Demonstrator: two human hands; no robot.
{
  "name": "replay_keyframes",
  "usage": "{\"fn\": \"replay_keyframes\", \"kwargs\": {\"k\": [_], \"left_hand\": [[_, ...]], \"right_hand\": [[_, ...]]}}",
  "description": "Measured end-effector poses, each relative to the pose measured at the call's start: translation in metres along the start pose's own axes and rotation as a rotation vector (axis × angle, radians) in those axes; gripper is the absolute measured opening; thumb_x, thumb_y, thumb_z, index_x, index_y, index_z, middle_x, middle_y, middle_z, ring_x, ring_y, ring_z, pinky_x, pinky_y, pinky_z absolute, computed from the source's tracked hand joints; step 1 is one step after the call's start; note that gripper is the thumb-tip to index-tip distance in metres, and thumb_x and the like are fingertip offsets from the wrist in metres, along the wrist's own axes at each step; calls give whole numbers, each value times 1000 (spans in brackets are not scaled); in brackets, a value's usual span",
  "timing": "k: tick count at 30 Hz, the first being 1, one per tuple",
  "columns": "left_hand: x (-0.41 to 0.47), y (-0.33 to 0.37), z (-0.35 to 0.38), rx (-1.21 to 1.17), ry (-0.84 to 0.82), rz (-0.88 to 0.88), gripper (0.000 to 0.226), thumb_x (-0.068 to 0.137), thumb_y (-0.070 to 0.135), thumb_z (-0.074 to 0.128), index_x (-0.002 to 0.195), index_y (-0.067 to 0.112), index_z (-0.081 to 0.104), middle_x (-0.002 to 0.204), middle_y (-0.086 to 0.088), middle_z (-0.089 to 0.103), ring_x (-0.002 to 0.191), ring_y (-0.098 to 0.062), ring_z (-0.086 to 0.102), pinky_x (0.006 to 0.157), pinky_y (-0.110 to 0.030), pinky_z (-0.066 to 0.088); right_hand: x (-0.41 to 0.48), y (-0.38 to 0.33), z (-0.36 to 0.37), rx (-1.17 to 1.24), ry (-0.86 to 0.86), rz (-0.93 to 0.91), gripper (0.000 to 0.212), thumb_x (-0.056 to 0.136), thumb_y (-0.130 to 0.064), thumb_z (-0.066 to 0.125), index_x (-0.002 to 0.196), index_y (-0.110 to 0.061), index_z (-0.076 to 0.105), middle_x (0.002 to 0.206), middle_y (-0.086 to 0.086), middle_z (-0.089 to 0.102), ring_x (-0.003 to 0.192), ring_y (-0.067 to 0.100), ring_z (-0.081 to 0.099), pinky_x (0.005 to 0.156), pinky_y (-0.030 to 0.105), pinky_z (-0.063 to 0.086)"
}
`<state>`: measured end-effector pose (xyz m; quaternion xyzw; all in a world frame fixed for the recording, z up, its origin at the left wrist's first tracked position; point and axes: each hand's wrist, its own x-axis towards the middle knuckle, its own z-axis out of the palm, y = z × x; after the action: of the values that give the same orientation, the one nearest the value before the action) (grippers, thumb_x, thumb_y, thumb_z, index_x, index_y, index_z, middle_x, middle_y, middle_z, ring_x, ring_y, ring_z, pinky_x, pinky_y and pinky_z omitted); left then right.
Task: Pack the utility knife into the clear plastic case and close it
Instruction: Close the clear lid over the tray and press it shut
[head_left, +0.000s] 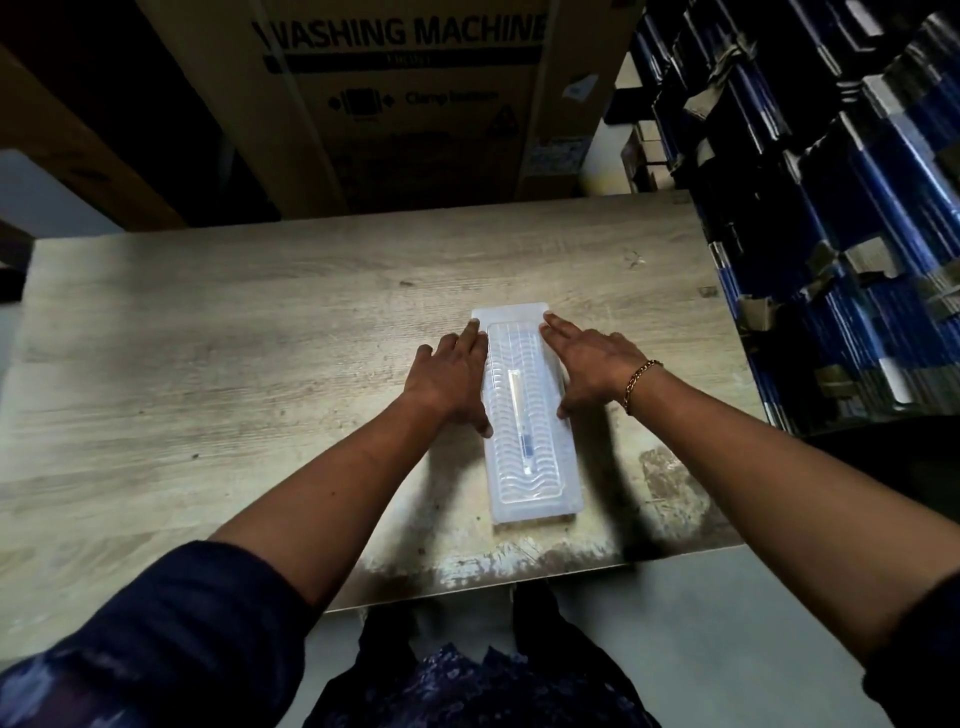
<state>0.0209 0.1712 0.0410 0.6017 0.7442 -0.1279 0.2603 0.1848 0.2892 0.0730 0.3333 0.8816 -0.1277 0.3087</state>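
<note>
The clear plastic case (524, 467) lies lengthwise on the wooden table (208, 364), its ribbed lid down over the base. Through the lid I can see the slim utility knife (521, 421) lying along the middle. My left hand (452, 371) lies flat against the case's left edge, fingers stretched toward the far end. My right hand (587, 361) lies flat on the right edge in the same way. A gold bracelet (641, 382) circles the right wrist.
A large cardboard box (405, 98) marked "WASHING MACHINE" stands behind the table. Stacks of blue and black packaged goods (841, 208) rise along the right side. The table's front edge (519, 577) is worn and stained near the case.
</note>
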Motion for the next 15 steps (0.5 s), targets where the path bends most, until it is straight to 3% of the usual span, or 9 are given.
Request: {"fn": "replay_keyframes", "kwargs": {"k": [4,9,15], "left_hand": [[2,2,0,15,-22,-21,141,57,57,89,160,14,2,171,-3,-11,148,-28,31,113,-51,32],[0,3,-2,-33,-42,-43,142,59,53,90,161,16,-2,169,2,-18,139,-28,46,112,-55,34],[-4,5,-4,2,-18,-39,139,61,56,88,161,16,-1,170,1,-15,139,-29,45,112,-54,34]], "right_hand": [[2,1,0,48,-5,8,135,55,-47,89,157,-24,5,165,-16,-13,140,25,43,105,43,45],[4,1,2,56,11,3,135,54,-46,90,157,-25,5,165,-18,-14,138,25,45,102,44,48],[3,-3,4,-11,29,30,133,56,-47,89,157,-23,6,166,-12,-11,141,26,36,105,46,43]]}}
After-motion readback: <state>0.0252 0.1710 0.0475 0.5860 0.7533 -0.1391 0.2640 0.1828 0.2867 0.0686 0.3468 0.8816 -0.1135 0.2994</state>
